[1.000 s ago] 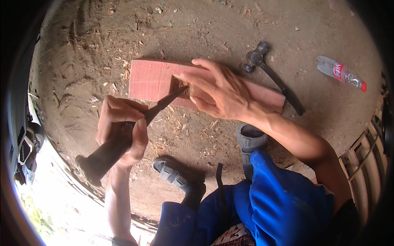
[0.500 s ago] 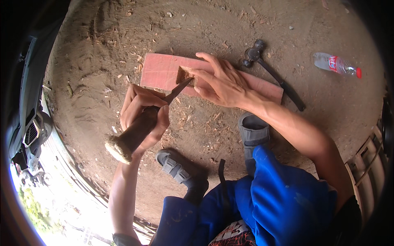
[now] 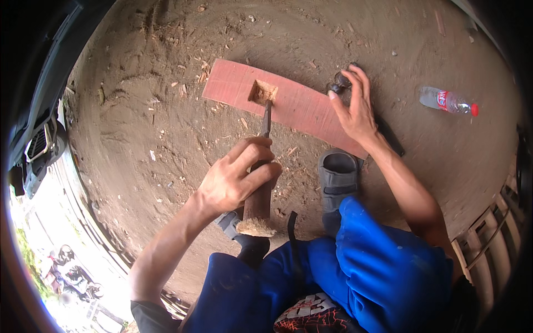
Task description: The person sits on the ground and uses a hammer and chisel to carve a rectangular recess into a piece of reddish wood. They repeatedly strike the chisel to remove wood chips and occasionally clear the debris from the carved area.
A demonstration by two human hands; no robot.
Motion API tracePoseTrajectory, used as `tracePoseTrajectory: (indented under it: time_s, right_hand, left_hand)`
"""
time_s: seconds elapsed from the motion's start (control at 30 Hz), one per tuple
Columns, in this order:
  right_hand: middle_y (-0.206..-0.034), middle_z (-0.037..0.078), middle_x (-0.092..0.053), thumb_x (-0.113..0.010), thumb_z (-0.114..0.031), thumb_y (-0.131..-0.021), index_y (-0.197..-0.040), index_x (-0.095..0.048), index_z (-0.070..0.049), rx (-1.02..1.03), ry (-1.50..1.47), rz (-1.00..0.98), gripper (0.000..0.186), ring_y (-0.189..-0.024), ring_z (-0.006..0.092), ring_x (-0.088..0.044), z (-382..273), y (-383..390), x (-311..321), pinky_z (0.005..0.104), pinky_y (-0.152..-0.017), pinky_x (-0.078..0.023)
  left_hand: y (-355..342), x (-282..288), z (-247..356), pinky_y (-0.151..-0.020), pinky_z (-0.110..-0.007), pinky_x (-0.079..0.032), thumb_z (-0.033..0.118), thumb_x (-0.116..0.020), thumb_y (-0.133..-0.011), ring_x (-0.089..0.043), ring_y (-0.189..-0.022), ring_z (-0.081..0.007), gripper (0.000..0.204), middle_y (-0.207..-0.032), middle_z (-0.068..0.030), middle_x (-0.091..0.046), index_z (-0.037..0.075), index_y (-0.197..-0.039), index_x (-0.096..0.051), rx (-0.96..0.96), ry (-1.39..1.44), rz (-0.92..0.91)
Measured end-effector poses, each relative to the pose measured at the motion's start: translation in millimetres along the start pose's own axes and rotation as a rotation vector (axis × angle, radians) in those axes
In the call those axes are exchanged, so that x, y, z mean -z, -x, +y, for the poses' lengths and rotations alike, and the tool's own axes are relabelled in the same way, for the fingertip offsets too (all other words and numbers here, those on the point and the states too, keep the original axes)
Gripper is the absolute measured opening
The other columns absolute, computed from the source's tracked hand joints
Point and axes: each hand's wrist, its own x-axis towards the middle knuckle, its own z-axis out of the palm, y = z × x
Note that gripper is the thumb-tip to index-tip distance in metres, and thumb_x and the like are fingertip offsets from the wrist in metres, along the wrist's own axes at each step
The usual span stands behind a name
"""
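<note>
My left hand (image 3: 239,172) is wrapped around a chisel (image 3: 259,202) with a dark wooden handle and a frayed butt. The blade points away from me, its tip at the near right edge of a square recess (image 3: 262,93) cut in a reddish wooden plank (image 3: 302,108). Over the plank's right end, my right hand (image 3: 358,108) has its thumb and fingers apart. It is right above a ball-peen hammer (image 3: 390,136) lying on the ground and covers part of its head and handle; whether it touches the hammer I cannot tell.
Wood chips lie scattered on the dirt ground (image 3: 183,133). A clear plastic bottle (image 3: 447,101) with a red cap lies at the right. My sandalled foot (image 3: 338,177) is close to the plank's near right end. A slatted wooden piece (image 3: 486,241) stands at the lower right.
My right hand has left the plank's recess and moved right to the hammer. The chisel has swung from slanting to nearly straight ahead, its tip still by the recess.
</note>
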Motion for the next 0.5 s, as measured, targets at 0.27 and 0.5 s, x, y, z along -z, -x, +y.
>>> tracePoseTrajectory:
  time_s: [0.27,0.5]
  right_hand:
    - [-0.141,0.026,-0.029,-0.050,-0.040,-0.099,-0.134,-0.040,0.005,-0.031,0.173,-0.033,0.058,-0.127,0.0439,-0.037,19,32,14,0.0532,-0.105,-0.032]
    - [-0.141,0.023,-0.033,-0.050,-0.042,-0.098,-0.127,-0.050,0.005,-0.040,0.230,-0.038,0.055,-0.124,0.0429,-0.039,21,34,10,0.0514,-0.104,-0.033]
  left_hand:
    - [7,-7,-25,-0.083,-0.041,-0.059,0.012,-0.075,-0.073,-0.060,-0.111,-0.0298,0.032,-0.105,-0.0094,-0.056,0.007,-0.101,-0.062,0.025,-0.130,0.001]
    - [1,-5,-15,-0.076,-0.038,-0.060,0.009,-0.070,-0.077,-0.066,-0.088,-0.0284,0.019,-0.098,-0.0096,-0.057,0.009,-0.094,-0.062,0.192,0.063,0.220]
